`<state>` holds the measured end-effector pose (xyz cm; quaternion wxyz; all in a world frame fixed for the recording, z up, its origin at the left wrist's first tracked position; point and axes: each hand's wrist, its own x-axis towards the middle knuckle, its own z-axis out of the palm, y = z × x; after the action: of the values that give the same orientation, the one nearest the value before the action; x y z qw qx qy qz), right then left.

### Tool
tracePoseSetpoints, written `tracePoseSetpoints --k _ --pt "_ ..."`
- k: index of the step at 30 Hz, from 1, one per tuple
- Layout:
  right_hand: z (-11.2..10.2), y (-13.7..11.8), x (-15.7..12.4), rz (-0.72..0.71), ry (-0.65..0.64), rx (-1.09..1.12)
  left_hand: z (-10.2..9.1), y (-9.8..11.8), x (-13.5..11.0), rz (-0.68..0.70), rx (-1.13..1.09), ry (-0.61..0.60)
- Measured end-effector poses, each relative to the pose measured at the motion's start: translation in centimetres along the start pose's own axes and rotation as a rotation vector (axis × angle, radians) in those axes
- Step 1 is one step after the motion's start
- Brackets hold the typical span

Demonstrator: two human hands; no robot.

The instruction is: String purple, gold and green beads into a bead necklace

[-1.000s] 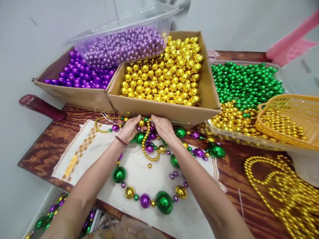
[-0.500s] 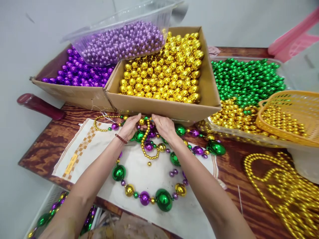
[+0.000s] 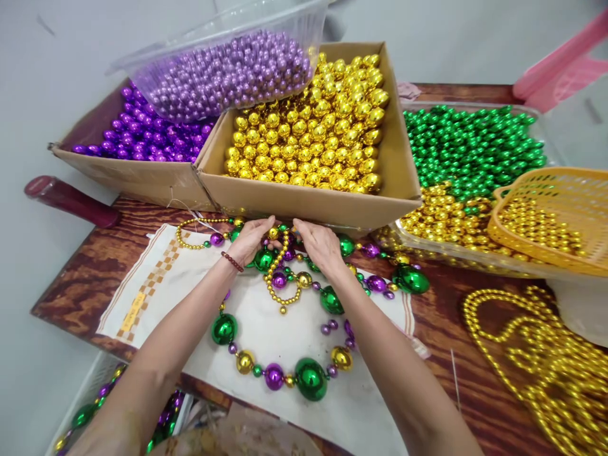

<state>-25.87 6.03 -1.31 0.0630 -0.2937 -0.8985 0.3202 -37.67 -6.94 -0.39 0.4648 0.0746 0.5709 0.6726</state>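
My left hand [image 3: 251,239] and my right hand [image 3: 319,244] meet just in front of the cardboard box of gold beads [image 3: 308,126]. Both hands pinch a strand of small gold beads [image 3: 278,272], which hangs between them and loops down onto a white cloth [image 3: 266,323]. A necklace of large green, gold and purple beads [image 3: 285,373] lies in a ring on the cloth under my forearms. A red bead bracelet sits on my left wrist.
A box of purple beads [image 3: 137,139] stands at the left with a clear tub of lilac beads [image 3: 223,69] resting on top. A tray of green and gold beads [image 3: 470,158], an orange basket [image 3: 551,215] and gold strands [image 3: 536,361] lie at the right. A dark red tube [image 3: 71,201] lies at the left.
The view has tilted up slightly, so everything sits a little lower in frame. My fingertips have drawn slightly apart on the gold strand.
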Motion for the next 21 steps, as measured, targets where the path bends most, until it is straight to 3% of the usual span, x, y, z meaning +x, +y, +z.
tracePoseSetpoints --k 10,21 --pt "0.01 0.34 0.11 0.058 0.000 -0.145 0.59 0.16 0.64 -0.028 0.050 0.007" --pt "-0.47 -0.13 0.01 0.032 -0.026 -0.186 0.96 0.44 0.55 -0.048 0.101 0.010"
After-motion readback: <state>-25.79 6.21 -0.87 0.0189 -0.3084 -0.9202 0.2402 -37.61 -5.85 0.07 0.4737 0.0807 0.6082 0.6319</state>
